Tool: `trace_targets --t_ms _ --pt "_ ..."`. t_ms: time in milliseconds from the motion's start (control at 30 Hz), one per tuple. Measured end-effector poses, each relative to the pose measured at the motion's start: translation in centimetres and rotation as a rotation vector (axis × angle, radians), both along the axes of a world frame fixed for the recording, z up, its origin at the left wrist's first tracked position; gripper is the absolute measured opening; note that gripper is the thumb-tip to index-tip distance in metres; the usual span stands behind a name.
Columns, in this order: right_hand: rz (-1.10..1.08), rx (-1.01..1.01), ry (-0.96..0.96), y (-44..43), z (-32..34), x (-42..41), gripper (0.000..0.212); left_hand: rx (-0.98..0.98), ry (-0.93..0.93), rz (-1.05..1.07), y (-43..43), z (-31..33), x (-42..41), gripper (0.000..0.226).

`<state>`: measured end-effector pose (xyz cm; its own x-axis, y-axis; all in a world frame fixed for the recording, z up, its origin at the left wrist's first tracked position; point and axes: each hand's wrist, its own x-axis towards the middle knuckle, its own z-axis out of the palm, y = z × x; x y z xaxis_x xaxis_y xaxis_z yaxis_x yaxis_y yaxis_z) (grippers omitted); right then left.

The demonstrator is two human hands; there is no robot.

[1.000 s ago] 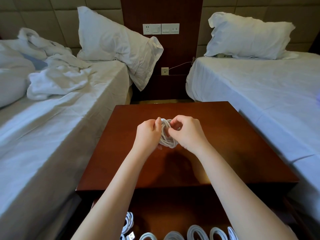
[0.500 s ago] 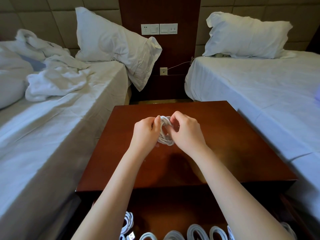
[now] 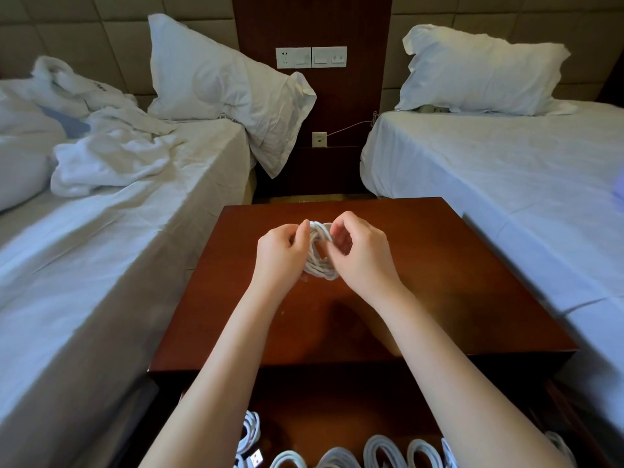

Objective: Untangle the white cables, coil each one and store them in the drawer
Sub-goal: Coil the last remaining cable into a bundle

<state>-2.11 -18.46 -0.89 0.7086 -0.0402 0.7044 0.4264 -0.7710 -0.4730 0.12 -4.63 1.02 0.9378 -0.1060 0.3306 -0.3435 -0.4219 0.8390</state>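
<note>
A white cable coil (image 3: 319, 265) hangs upright between both hands above the brown nightstand top (image 3: 422, 282). My left hand (image 3: 280, 251) grips the coil's left side with curled fingers, thumb at its top. My right hand (image 3: 361, 251) pinches the coil's upper right part, fingers curled round the strands. Below, the open drawer (image 3: 304, 420) holds several coiled white cables (image 3: 381, 450) along the bottom edge of the view, one with a USB plug (image 3: 253, 459) showing.
A bed with rumpled white bedding (image 3: 101, 157) and a pillow (image 3: 216, 82) lies to the left, a made bed (image 3: 506, 170) with a pillow (image 3: 479, 69) to the right. A dark wall panel with sockets and switches (image 3: 310, 57) stands behind the nightstand.
Both hands stay on the coil at nearly the same spot. My right hand's fingers have shifted on the coil's top and lifted a little off it.
</note>
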Motion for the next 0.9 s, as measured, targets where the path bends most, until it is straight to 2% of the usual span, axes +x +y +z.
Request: trace_targets --t_ms 133,267,367,433,500,600,733,900 --pt "0.082 0.103 0.042 -0.3 0.6 -0.2 0.01 -0.045 0.021 -0.001 0.3 0.0 0.1 0.037" --pt "0.059 0.219 0.104 -1.1 1.1 -0.2 0.012 -0.073 0.021 0.02 0.8 0.0 0.3 0.042" --pt "0.112 0.205 0.227 -1.7 1.6 -0.4 0.012 -0.114 0.021 0.005 1.0 0.0 0.5 0.043" --pt "0.178 0.281 0.347 -1.9 1.8 -0.5 0.009 -0.132 0.009 0.001 1.0 0.0 0.5 0.041" --pt "0.247 0.372 0.413 -2.0 2.0 -0.6 0.014 -0.134 -0.022 0.005 0.9 -0.1 0.4 0.038" --pt "0.23 0.307 0.393 -1.5 2.2 -0.7 0.021 -0.094 -0.074 -0.002 0.8 -0.4 0.3 0.034" --pt "0.102 0.144 0.278 -0.7 2.2 -0.8 0.013 -0.077 -0.126 -0.023 0.3 -0.6 0.0 0.029" --pt "-0.003 -0.029 0.259 -0.2 2.1 -1.1 0.013 -0.015 -0.158 -0.019 0.4 -0.8 0.0 0.027"
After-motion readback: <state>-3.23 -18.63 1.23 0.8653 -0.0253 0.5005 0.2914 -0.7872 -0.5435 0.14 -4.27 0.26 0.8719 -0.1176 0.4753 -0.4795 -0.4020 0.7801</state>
